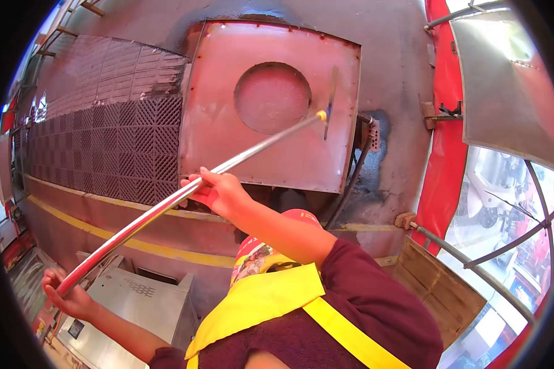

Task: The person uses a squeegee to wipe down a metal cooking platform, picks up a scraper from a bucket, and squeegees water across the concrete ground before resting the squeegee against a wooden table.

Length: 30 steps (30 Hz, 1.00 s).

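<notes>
A long-handled squeegee slants across the view, its shiny pole running from lower left to upper right. My left hand grips the pole's lower end. Farther up, my right hand holds the pole between thumb and fingers. A yellow joint links the pole to a thin, narrow blade. That blade lies over the right part of a large square metal panel, and I cannot tell whether it touches. A big round opening or recess marks the panel's middle.
Dark slatted floor tiles lie left of the panel. A grey metal cabinet stands at lower left. Red sheeting and metal poles line the right side, beside a wooden board. A yellow line crosses the floor.
</notes>
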Available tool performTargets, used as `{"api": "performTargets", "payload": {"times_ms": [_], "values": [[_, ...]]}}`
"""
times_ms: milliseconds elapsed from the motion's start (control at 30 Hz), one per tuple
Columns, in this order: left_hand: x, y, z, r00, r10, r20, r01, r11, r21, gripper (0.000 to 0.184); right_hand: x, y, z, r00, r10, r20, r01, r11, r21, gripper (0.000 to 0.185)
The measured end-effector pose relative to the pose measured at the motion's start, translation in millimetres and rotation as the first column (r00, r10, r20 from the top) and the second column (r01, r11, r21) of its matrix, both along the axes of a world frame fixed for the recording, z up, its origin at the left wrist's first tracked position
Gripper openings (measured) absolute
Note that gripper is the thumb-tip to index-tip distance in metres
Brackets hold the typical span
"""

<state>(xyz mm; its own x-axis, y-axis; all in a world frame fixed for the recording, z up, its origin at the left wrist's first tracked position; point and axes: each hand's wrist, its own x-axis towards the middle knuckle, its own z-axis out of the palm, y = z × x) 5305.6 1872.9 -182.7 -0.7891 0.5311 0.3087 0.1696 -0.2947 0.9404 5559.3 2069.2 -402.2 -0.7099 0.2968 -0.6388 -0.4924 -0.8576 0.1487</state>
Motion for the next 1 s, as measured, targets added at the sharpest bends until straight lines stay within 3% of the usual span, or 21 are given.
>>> {"api": "performTargets", "payload": {"times_ms": [33,67,100,133,167,200,233,267,300,367,467,567,667,733,833,867,967,1000], "values": [[6.4,20.0,0.3,0.946,-0.271,0.176,0.237,0.952,0.192,0.009,12.4,-0.6,4.4,1.0,-0.015,0.012,0.016,1.0,-0.027,0.015],[27.0,53.8,-3.9,0.946,-0.218,0.24,0.129,0.933,0.336,0.014,25.3,-1.3,-1.0,0.999,-0.041,-0.001,0.041,0.998,-0.039,0.016],[26.3,66.7,-11.9,0.854,-0.407,0.325,0.256,0.872,0.417,0.024,37.9,1.0,-9.7,0.997,-0.068,0.039,0.07,0.996,-0.054,0.017],[44.4,91.4,-14.8,0.685,-0.591,0.426,0.379,0.789,0.485,0.028,48.8,7.9,-20.6,0.988,-0.119,0.099,0.132,0.98,-0.146,0.015],[61.9,114.3,-27.3,0.684,-0.613,0.395,0.435,0.778,0.454,0.029,61.8,20.1,-29.1,0.977,-0.141,0.157,0.167,0.972,-0.167,0.012],[81.6,137.3,-37.5,0.583,-0.693,0.424,0.492,0.717,0.494,0.028,75.9,29.6,-52.8,0.97,-0.19,0.155,0.214,0.964,-0.158,0.01],[103.9,156.2,-47.6,0.643,-0.651,0.403,0.508,0.756,0.412,0.029,89.0,41.0,-74.5,0.95,-0.21,0.232,0.242,0.963,-0.12,0.009],[126.3,172.9,-58.4,0.609,-0.727,0.317,0.613,0.685,0.394,0.027,99.4,50.6,-99.3,0.922,-0.225,0.314,0.269,0.958,-0.103,0.009],[152.8,183.8,-59.8,0.645,-0.723,0.249,0.683,0.691,0.237,0.028,102.7,57.6,-116.1,0.903,-0.233,0.361,0.288,0.951,-0.108,0.008],[168.0,190.4,-46.6,0.639,-0.73,0.244,0.699,0.683,0.213,0.03,106.5,67.7,-137.2,0.859,-0.239,0.453,0.325,0.938,-0.122,0.008],[159.9,174.0,-15.7,0.669,-0.731,0.135,0.712,0.683,0.162,0.034,72.5,75.9,-101.6,0.903,-0.152,0.401,0.207,0.974,-0.096,0.013],[161.2,160.9,9.5,0.602,-0.793,-0.092,0.795,0.586,0.157,0.036,45.0,83.6,-79.9,0.956,-0.15,0.251,0.164,0.986,-0.038,0.016],[158.2,151.0,11.1,0.739,-0.673,-0.015,0.663,0.724,0.192,0.038,59.0,88.3,-66.6,0.936,-0.139,0.324,0.132,0.99,0.044,0.018],[174.8,156.6,-13.5,0.729,-0.675,0.115,0.656,0.737,0.161,0.037,95.7,101.0,-78.0,0.874,-0.112,0.472,0.078,0.993,0.091,0.017],[222.2,168.1,-79.0,0.747,-0.66,0.084,0.661,0.75,0.006,0.031,158.0,134.4,-172.7,0.812,-0.074,0.579,0.091,0.996,0.0,0.015],[234.4,165.4,-95.3,0.675,-0.735,0.064,0.73,0.678,0.087,0.029,167.2,141.9,-204.5,0.824,-0.046,0.565,0.094,0.994,-0.056,0.015],[211.6,148.1,-93.1,0.803,-0.577,0.15,0.557,0.815,0.156,0.024,121.8,125.3,-157.4,0.726,0.04,0.686,-0.032,0.999,-0.024,0.015],[198.4,139.5,-80.0,0.813,-0.572,0.107,0.555,0.817,0.154,0.024,103.9,115.3,-144.9,0.801,0.076,0.594,-0.105,0.994,0.014,0.014]]}}
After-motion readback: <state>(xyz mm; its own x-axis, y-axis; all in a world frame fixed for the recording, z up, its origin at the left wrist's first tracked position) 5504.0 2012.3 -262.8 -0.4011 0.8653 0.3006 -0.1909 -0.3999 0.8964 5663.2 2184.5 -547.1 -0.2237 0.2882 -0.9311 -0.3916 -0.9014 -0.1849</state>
